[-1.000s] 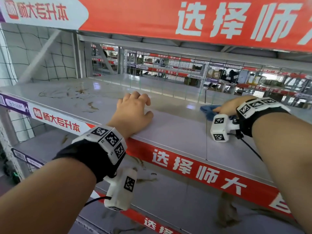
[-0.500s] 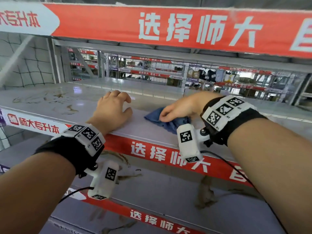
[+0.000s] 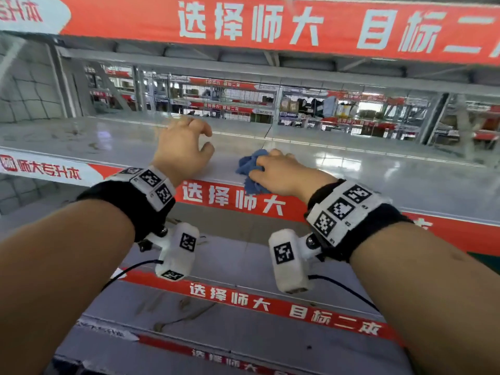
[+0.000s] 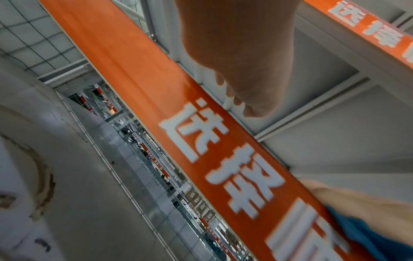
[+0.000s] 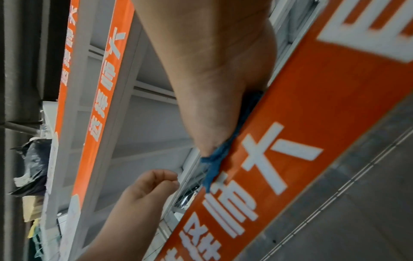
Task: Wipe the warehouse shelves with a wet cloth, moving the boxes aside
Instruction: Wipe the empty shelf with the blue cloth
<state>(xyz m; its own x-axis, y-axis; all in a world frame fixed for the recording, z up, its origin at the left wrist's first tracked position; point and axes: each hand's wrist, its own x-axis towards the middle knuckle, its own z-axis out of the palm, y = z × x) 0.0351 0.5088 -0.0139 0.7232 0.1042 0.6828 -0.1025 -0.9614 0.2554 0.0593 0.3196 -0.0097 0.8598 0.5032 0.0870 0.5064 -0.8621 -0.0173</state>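
A grey metal shelf (image 3: 351, 171) runs across the head view at chest height. My right hand (image 3: 281, 171) grips a crumpled blue cloth (image 3: 249, 166) and presses it on the shelf's front edge; one corner of the cloth hangs over the red banner. The right wrist view shows the cloth (image 5: 214, 162) squeezed between my right hand (image 5: 212, 70) and the edge. My left hand (image 3: 184, 150) rests its heel on the same edge just left of the cloth, fingers loosely curled and raised, holding nothing. No boxes show on this shelf.
A red banner with white characters (image 3: 235, 198) covers the shelf's front beam. Another banner (image 3: 243, 23) covers the beam overhead. Brown stains mark the shelf at far left (image 3: 92, 144) and the lower shelves (image 3: 189, 309). Wire mesh (image 3: 27, 98) closes the left end.
My right hand has dragged the cloth leftward along the shelf to its front edge, close to my left hand. My left hand stays on the edge.
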